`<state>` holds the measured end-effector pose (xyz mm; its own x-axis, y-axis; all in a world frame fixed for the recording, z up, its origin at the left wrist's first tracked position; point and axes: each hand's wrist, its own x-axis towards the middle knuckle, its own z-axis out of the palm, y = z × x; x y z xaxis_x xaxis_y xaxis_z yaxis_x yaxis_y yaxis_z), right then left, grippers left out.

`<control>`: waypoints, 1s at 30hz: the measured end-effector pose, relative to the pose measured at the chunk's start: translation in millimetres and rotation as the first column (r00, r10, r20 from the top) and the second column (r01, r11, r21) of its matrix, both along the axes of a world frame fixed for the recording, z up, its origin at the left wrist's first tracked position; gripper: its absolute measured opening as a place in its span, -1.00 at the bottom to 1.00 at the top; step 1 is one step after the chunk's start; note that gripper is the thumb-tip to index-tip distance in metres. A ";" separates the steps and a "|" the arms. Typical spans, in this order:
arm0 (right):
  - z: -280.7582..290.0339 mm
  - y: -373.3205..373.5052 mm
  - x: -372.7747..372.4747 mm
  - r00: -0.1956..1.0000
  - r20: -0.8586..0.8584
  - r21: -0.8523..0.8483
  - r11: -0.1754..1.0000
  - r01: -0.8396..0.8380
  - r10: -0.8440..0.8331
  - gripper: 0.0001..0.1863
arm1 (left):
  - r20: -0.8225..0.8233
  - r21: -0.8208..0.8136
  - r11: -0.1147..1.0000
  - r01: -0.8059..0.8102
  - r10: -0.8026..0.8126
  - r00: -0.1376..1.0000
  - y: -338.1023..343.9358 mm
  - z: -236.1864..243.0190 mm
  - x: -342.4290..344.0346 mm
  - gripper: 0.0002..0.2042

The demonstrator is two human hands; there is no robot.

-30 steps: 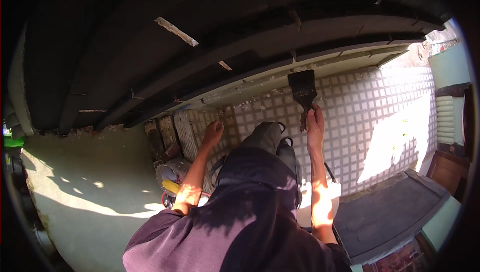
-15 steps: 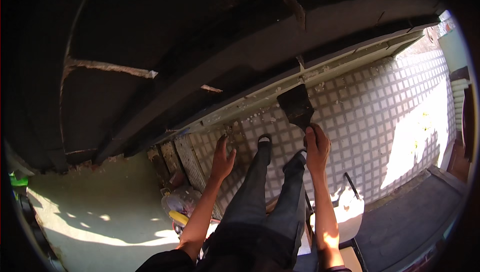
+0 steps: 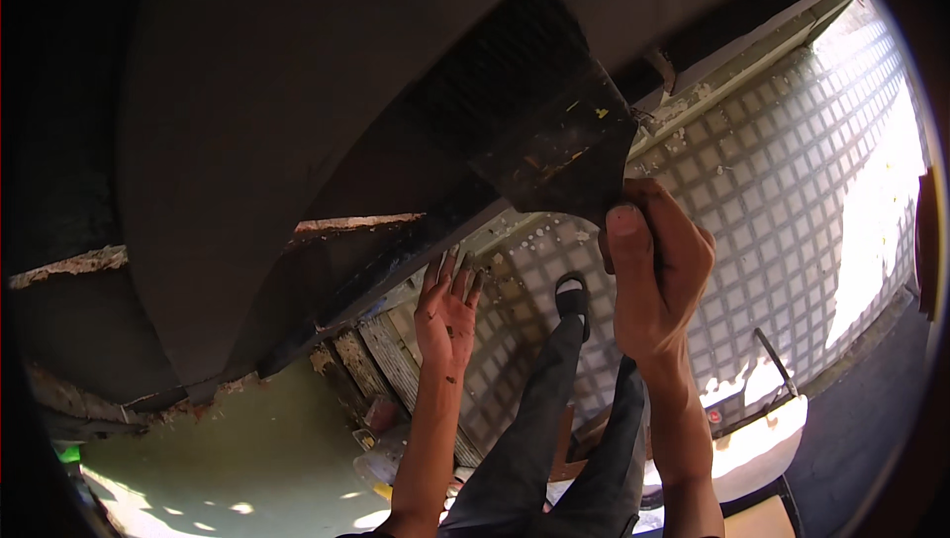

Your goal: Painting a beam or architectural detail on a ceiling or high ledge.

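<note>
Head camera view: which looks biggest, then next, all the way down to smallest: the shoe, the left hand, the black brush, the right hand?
1. Black brush
2. Right hand
3. Left hand
4. Shoe

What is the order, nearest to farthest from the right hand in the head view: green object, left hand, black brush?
1. Black brush: held in the right hand.
2. Left hand: open, lower and to its left.
3. Green object: at the picture's far lower-left edge.
</note>
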<state>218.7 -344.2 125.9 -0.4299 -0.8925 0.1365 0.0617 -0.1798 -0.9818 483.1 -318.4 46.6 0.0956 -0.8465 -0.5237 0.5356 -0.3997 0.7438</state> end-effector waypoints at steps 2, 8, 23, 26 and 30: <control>3.2 -3.0 0.7 0.996 -0.084 -0.059 0.998 -0.003 -0.002 -0.83 | -0.010 0.003 1.000 0.018 -0.018 1.000 -2.8 1.3 0.5 -0.37; 11.4 -15.2 10.7 0.997 -0.072 -0.068 0.998 -0.002 -0.003 -0.83 | -0.024 0.023 0.999 0.028 -0.027 0.999 -4.7 1.4 9.5 -0.38; -4.4 -13.0 22.0 0.982 -0.172 -0.006 0.997 0.082 -0.081 -0.86 | -0.023 0.021 0.995 0.102 -0.102 0.995 -3.0 13.2 9.2 -0.38; -45.1 -1.5 23.6 0.966 -0.242 0.113 0.986 0.125 -0.095 -0.87 | -0.043 0.027 0.995 0.097 -0.096 0.994 -2.2 12.9 10.2 -0.45; -44.4 20.7 16.8 0.971 -0.227 0.255 0.957 0.135 -0.077 -0.85 | -0.041 0.001 0.992 0.129 -0.129 0.991 -2.5 13.8 21.3 -0.40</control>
<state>235.6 -323.5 81.5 -0.5114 -0.8594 -0.0023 -0.1582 0.0968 -0.9827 504.4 -321.0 60.3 -0.0357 -0.8487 -0.5277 0.5095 -0.4697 0.7209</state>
